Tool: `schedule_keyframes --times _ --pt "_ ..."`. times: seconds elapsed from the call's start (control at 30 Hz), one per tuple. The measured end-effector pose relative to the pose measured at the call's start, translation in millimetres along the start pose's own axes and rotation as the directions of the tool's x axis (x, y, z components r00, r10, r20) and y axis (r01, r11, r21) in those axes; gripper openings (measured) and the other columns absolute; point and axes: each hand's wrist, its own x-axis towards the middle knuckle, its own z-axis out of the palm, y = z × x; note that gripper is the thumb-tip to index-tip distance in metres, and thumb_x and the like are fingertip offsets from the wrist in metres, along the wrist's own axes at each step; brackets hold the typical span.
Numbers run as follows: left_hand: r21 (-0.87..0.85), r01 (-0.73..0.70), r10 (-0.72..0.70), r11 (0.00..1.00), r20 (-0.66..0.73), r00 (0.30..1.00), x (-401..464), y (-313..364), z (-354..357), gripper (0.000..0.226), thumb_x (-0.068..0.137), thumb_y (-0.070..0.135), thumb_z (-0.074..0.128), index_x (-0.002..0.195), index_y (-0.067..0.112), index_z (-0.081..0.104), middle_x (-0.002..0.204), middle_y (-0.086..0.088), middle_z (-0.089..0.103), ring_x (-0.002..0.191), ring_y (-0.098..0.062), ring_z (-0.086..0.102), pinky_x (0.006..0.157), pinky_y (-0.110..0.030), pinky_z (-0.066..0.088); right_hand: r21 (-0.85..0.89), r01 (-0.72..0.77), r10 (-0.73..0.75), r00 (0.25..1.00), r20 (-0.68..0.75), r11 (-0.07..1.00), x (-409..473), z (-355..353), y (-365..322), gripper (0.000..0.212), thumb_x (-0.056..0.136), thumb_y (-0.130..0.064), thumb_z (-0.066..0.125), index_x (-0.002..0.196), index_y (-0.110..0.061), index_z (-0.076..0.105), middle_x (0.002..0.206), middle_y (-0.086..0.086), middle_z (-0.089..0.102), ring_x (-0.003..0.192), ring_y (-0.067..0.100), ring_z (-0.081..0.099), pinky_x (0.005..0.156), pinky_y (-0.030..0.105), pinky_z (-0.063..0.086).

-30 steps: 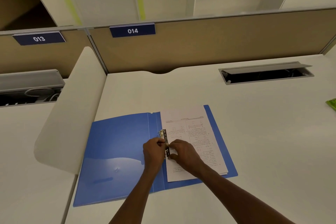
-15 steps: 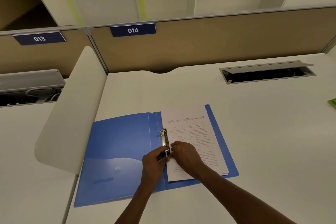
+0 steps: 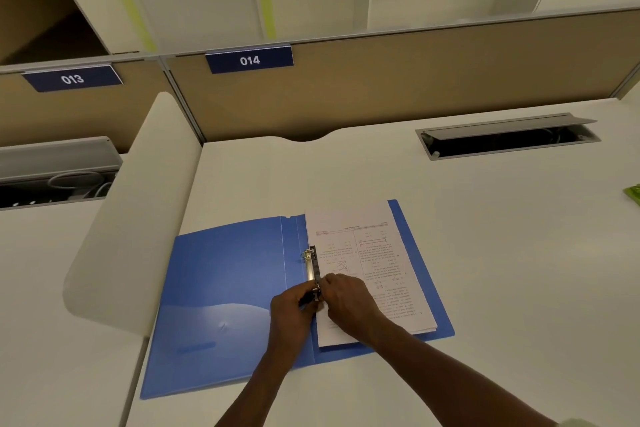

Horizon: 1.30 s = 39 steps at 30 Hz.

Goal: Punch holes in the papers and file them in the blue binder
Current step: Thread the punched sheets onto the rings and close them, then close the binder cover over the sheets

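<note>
The blue binder [image 3: 225,291] lies open and flat on the white desk. A stack of printed papers [image 3: 374,263] rests on its right half, text upside down to me. The metal ring mechanism [image 3: 311,265] runs along the papers' left edge, its far ring standing up. My left hand [image 3: 292,310] pinches the near end of the mechanism from the left. My right hand [image 3: 346,302] meets it from the right, fingertips on the near ring, palm over the papers. The near ring is hidden under my fingers.
A curved white divider panel [image 3: 135,225] rises just left of the binder. An open cable tray [image 3: 509,140] is set into the desk at the back right. A green object [image 3: 633,192] peeks in at the right edge. A tan partition [image 3: 398,76] closes the back.
My left hand has slid down from the middle of the ring mechanism to its near end, and both hands now meet at the near ring. The binder and papers stay put.
</note>
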Motion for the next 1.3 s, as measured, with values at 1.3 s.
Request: schedule_keyframes --times 1.3 --pt "0.153 0.638 -0.431 0.754 -0.618 0.658 -46 -42 -149 0.081 0.078 0.035 0.074 0.133 -0.012 0.038 0.133 -0.036 0.043 0.124 -0.051 0.041 0.106 -0.055 0.032 0.160 -0.738 0.748 0.663 -0.006 0.656 -84 -33 77 0.079 0.074 -0.058 0.069 0.131 -0.012 0.041 0.136 0.019 0.041 0.125 0.037 0.037 0.097 0.051 0.040"
